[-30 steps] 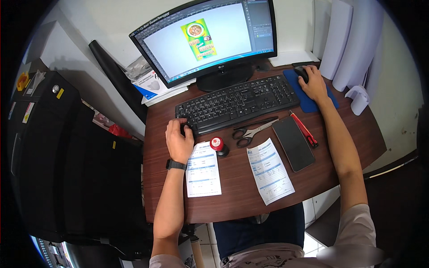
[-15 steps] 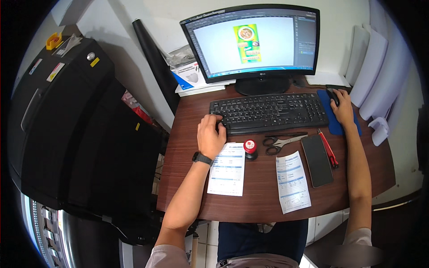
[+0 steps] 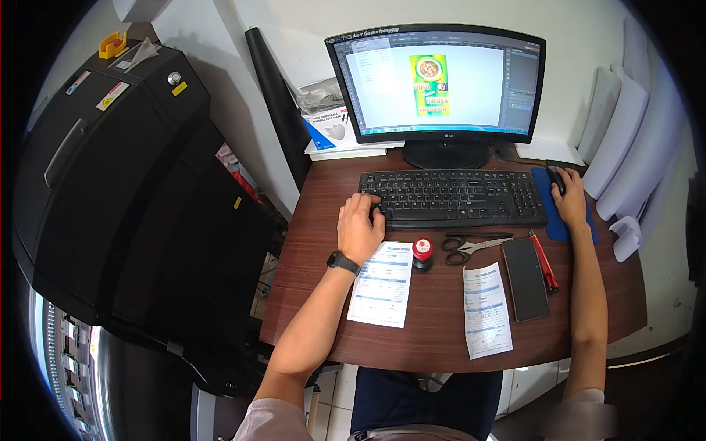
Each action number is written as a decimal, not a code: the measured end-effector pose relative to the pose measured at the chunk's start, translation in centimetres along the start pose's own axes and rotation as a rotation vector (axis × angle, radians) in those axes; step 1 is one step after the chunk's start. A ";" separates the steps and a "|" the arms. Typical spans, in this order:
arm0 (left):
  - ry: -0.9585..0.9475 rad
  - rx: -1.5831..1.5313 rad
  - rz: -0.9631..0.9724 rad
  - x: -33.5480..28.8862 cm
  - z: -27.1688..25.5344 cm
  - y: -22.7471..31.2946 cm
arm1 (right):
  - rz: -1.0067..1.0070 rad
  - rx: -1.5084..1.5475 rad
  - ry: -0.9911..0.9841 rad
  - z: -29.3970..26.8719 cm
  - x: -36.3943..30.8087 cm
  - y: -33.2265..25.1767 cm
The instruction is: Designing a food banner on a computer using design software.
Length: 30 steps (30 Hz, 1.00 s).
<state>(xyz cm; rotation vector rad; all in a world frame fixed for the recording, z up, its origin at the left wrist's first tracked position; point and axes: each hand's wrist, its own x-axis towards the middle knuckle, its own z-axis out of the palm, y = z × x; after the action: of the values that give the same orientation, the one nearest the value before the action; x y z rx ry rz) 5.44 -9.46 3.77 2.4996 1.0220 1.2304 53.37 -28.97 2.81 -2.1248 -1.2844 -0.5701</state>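
My left hand [image 3: 361,229] rests on the lower left corner of the black keyboard [image 3: 456,198], its fingers bent over the keys and the thumb held apart. It grips nothing. On the blue mouse pad [image 3: 559,229], my right hand [image 3: 572,201] is wrapped over a black computer mouse [image 3: 555,180]. Behind the keyboard stands a monitor [image 3: 482,88] showing a green and yellow poster design, with a pale drop-down menu at the screen's upper left. Beside my left wrist lies a printed form [image 3: 379,290], and a red-topped stamp [image 3: 423,254] stands next to it.
Scissors [image 3: 478,248], a dark phone [image 3: 525,279], a red cutter knife [image 3: 544,263] and a second paper slip [image 3: 487,312] lie before the keyboard. A large black machine [image 3: 118,206] stands left of the desk. White rolls [image 3: 621,140] lean at the right wall.
A drop-down menu has appeared at the upper left of the screen. The whole view has shifted a little; both hands keep their places on the keyboard and mouse.
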 end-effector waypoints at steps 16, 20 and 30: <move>0.009 0.004 0.002 0.0 0.0 0.0 | 0.012 0.007 0.003 -0.2 0.1 -0.2; -0.002 0.006 -0.008 -0.1 -0.1 -0.1 | 0.024 0.015 -0.005 -0.4 -0.1 -0.7; -0.013 -0.003 0.012 0.1 0.0 0.2 | 0.008 0.006 0.032 -0.5 -0.1 -0.5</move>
<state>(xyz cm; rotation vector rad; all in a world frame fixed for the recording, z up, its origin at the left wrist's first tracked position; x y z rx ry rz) 5.53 -9.57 3.91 2.5114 1.0029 1.2166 52.81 -29.17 3.19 -2.1064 -1.2583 -0.5945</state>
